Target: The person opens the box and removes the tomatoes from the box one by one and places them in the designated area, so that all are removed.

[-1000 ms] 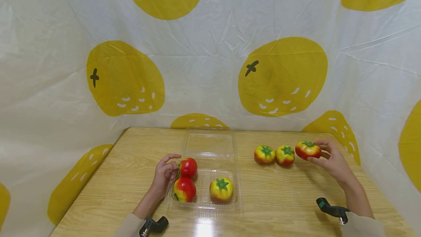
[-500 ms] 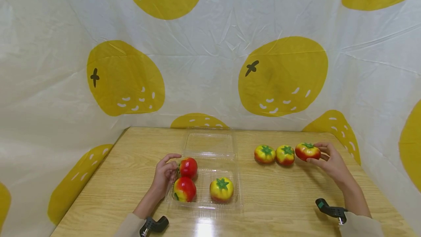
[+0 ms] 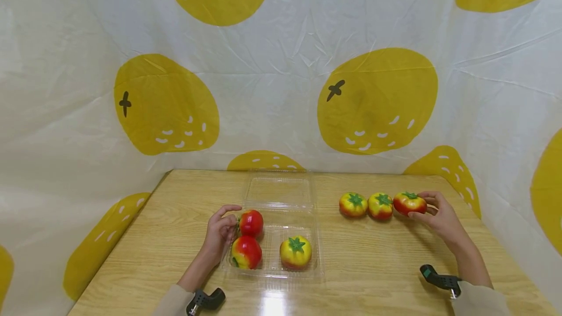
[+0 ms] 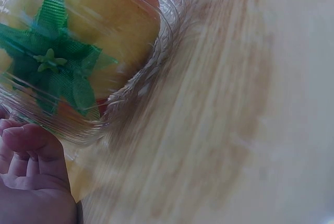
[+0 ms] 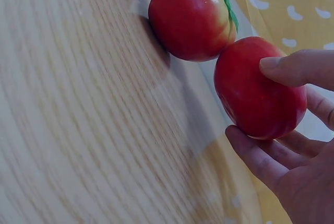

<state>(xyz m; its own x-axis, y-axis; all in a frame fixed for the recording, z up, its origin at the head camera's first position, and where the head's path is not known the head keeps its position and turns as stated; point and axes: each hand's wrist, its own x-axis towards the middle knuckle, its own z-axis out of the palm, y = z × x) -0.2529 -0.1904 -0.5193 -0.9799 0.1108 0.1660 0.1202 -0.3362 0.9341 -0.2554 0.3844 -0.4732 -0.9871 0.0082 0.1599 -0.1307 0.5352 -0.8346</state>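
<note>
My right hand (image 3: pixel 443 218) holds a red-and-yellow toy tomato (image 3: pixel 410 203) with a green leafy top, thumb on one side and fingers on the other. In the right wrist view this tomato (image 5: pixel 258 88) touches its neighbour (image 5: pixel 193 18). Two similar tomatoes, the middle one (image 3: pixel 380 206) and the left one (image 3: pixel 353 205), stand in line with it. My left hand (image 3: pixel 219 233) pinches the left rim of a clear plastic clamshell container (image 3: pixel 274 273). Inside lie two tomatoes at left, the rear (image 3: pixel 251 223) and the front (image 3: pixel 247 252), and one at right (image 3: pixel 296 252).
The container's lid (image 3: pixel 279 192) lies folded back towards the rear of the wooden table (image 3: pixel 360 262). A white curtain (image 3: pixel 272 91) with yellow fruit prints closes off the back and sides. Dark wrist mounts (image 3: pixel 441 278) sit by both sleeves.
The right hand has lowered the tomato slightly and moved it a little left, up against the middle one. The left hand and the container have stayed in place.
</note>
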